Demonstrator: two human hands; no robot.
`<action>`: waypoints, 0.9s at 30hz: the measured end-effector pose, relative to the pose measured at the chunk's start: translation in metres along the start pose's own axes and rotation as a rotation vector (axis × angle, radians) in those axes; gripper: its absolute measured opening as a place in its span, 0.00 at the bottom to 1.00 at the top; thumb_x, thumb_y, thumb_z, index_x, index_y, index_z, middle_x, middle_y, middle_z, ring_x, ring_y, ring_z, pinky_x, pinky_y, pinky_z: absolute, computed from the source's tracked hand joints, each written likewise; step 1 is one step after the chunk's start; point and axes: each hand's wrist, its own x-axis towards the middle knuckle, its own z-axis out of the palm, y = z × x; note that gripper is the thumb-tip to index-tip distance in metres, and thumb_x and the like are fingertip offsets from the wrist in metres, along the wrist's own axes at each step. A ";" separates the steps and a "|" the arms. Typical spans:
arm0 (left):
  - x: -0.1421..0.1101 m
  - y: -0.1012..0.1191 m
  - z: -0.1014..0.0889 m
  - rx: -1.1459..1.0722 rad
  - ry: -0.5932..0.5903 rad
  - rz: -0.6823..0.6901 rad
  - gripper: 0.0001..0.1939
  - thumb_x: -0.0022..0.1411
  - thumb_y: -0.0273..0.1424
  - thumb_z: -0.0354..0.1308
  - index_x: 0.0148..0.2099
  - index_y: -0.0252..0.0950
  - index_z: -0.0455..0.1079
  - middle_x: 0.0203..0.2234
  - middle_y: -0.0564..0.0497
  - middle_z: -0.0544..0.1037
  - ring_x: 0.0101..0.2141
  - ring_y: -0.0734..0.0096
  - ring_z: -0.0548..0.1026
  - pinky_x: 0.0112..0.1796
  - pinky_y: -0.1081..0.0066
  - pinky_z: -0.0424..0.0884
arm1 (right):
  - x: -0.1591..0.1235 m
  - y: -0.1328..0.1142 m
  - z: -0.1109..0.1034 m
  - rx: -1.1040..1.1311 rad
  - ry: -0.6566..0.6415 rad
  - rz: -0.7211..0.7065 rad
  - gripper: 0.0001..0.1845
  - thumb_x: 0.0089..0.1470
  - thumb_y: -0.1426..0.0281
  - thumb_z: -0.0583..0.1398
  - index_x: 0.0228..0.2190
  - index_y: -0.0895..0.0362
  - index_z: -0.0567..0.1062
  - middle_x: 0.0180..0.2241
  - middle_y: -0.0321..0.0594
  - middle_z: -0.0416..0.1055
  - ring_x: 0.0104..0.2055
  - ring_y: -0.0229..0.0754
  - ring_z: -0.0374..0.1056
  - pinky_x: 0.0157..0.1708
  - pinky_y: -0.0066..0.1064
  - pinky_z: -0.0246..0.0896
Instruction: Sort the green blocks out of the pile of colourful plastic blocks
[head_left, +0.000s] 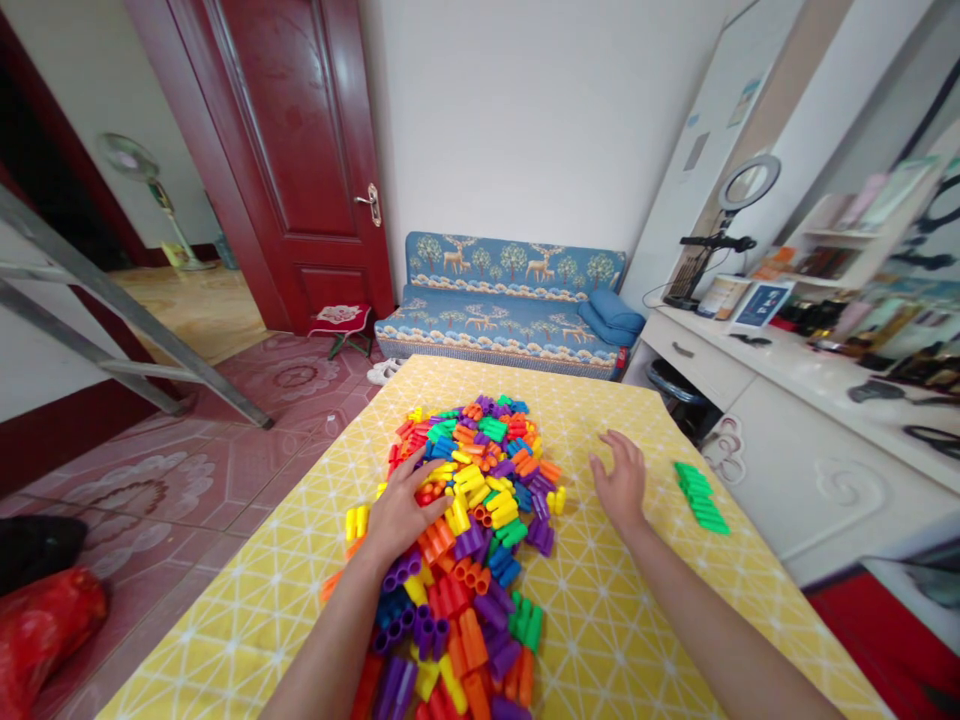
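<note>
A large pile of colourful plastic tube-shaped building pieces (469, 590) runs down the middle of the table. My left hand (401, 508) rests over its left side, palm down, thumb and fingers apart among yellow and red pieces. I see nothing gripped in it, though part of its underside is hidden. To the right of the pile, my right hand (621, 482) hovers or rests over the tablecloth with its fingers spread and nothing in them. Several green pieces (701, 497) lie together in a row, farther right and apart from the pile.
The table wears a yellow patterned cloth (592, 620). Beyond it stands a blue sofa (495, 310) with deer designs. A white dresser (787, 400) crowded with items borders the right side. A red stool (341, 320) and a metal ladder (150, 320) are at the left.
</note>
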 end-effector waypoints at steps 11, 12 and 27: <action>0.001 -0.003 0.002 0.013 -0.008 0.001 0.27 0.57 0.41 0.59 0.59 0.47 0.66 0.64 0.50 0.57 0.60 0.55 0.62 0.57 0.56 0.63 | 0.057 -0.145 0.066 -0.050 -0.593 -0.120 0.30 0.49 0.77 0.58 0.56 0.56 0.67 0.49 0.43 0.72 0.52 0.49 0.59 0.50 0.36 0.57; 0.001 -0.003 0.002 0.015 -0.007 0.002 0.27 0.57 0.41 0.60 0.59 0.47 0.66 0.64 0.50 0.57 0.60 0.55 0.62 0.57 0.56 0.63 | 0.058 -0.148 0.072 -0.077 -0.612 -0.103 0.31 0.48 0.78 0.59 0.55 0.57 0.67 0.47 0.45 0.73 0.51 0.51 0.60 0.48 0.37 0.58; 0.002 -0.005 0.004 0.022 0.009 0.025 0.27 0.56 0.41 0.60 0.59 0.46 0.66 0.64 0.50 0.57 0.60 0.56 0.62 0.57 0.57 0.63 | 0.044 -0.100 0.048 0.349 -0.140 0.608 0.16 0.52 0.61 0.58 0.41 0.55 0.70 0.36 0.38 0.75 0.34 0.39 0.72 0.34 0.29 0.69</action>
